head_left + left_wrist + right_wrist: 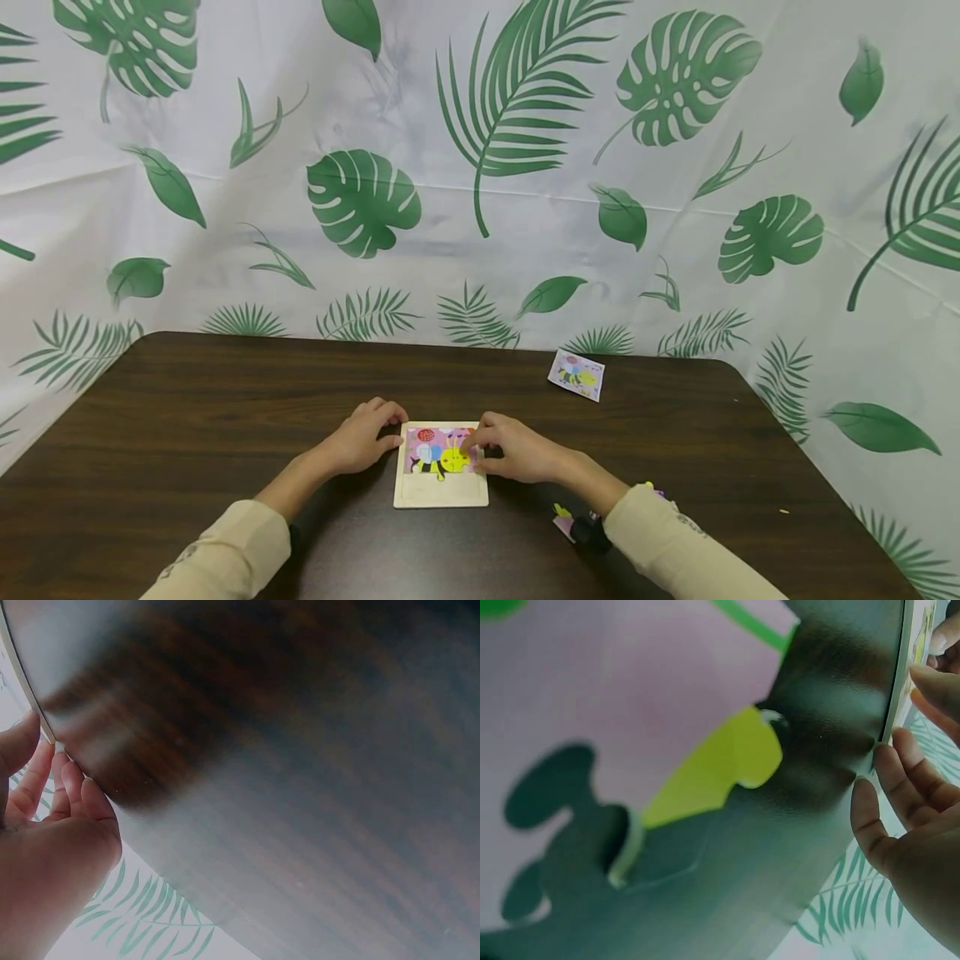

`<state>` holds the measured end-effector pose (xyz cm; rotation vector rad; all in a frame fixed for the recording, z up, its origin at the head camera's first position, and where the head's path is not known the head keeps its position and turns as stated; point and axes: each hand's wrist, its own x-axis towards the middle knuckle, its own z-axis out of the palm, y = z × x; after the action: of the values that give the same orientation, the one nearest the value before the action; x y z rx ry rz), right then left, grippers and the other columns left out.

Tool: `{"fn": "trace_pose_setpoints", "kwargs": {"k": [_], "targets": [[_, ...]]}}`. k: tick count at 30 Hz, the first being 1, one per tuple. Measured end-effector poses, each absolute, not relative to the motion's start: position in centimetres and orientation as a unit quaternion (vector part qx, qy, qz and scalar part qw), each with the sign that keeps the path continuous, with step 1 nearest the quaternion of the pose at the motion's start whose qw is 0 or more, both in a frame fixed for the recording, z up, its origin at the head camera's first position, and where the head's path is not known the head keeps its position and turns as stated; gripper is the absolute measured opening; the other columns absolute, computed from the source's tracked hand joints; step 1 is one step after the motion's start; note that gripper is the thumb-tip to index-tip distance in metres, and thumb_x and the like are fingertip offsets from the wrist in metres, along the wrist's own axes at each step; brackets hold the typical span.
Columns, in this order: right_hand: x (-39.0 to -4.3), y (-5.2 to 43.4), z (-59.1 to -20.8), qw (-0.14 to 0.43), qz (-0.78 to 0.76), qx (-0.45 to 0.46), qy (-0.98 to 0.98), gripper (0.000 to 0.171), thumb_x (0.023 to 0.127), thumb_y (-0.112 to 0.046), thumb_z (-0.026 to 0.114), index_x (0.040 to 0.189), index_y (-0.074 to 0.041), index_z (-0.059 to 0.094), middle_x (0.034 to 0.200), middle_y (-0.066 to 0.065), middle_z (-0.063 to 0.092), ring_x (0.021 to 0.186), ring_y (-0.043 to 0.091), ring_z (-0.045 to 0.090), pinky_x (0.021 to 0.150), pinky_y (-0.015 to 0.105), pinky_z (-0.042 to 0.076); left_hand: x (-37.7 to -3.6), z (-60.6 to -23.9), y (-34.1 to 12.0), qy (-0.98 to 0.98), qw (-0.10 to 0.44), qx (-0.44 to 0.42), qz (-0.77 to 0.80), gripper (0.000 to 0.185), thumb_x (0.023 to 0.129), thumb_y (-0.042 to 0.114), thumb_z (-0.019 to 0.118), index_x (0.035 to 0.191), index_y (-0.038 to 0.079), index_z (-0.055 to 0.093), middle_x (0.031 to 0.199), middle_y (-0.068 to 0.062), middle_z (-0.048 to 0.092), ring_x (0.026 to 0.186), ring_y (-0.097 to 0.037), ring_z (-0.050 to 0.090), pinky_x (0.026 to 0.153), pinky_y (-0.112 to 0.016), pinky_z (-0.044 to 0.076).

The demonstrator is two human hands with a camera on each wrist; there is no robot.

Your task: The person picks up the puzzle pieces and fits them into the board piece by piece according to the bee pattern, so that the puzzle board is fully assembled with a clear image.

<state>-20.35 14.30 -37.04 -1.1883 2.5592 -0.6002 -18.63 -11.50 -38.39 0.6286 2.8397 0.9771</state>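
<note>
A pale wooden puzzle board lies on the table, its upper part filled with pieces that show a yellow bee on pink. The lower part of its tray is bare wood. My left hand holds the board's far left corner, thumb along the left side and fingers bent round the corner. Over the right side, the thumb and index finger of my right hand pinch at the bee-head piece. The right wrist view shows this hand's other fingers loosely bent beside the board's edge.
Loose pink and yellow puzzle pieces lie beneath the right forearm, large in the right wrist view as a pink piece. A bee picture card lies at the back right of the dark wooden table. Behind hangs a leaf-print cloth.
</note>
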Motion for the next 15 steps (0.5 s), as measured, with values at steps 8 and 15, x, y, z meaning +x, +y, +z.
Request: {"fn": "trace_pose_setpoints", "kwargs": {"k": [8, 15], "targets": [[-20.18, 14.58, -37.14, 0.111, -0.216, -0.420, 0.874, 0.023, 0.084, -0.012, 0.067, 0.106, -0.011, 0.066, 0.090, 0.001, 0.050, 0.081, 0.017, 0.049, 0.074, 0.025, 0.044, -18.65, -38.53, -11.45, 0.925, 0.035, 0.206, 0.319, 0.018, 0.086, 0.007, 0.061, 0.103, 0.005, 0.055, 0.096, -0.006, 0.049, 0.095, -0.027, 0.045, 0.084, -0.047, 0.038], [-20.08, 15.16, -36.60, 0.108, -0.223, -0.408, 0.879, 0.025, 0.085, -0.011, 0.065, 0.109, -0.007, 0.064, 0.091, 0.002, 0.054, 0.079, 0.015, 0.050, 0.072, 0.026, 0.044, -18.67, -38.45, -11.36, 0.926, 0.039, 0.203, 0.317, 0.019, 0.086, 0.007, 0.062, 0.103, 0.005, 0.055, 0.095, -0.006, 0.049, 0.094, -0.027, 0.045, 0.084, -0.047, 0.038]]}}
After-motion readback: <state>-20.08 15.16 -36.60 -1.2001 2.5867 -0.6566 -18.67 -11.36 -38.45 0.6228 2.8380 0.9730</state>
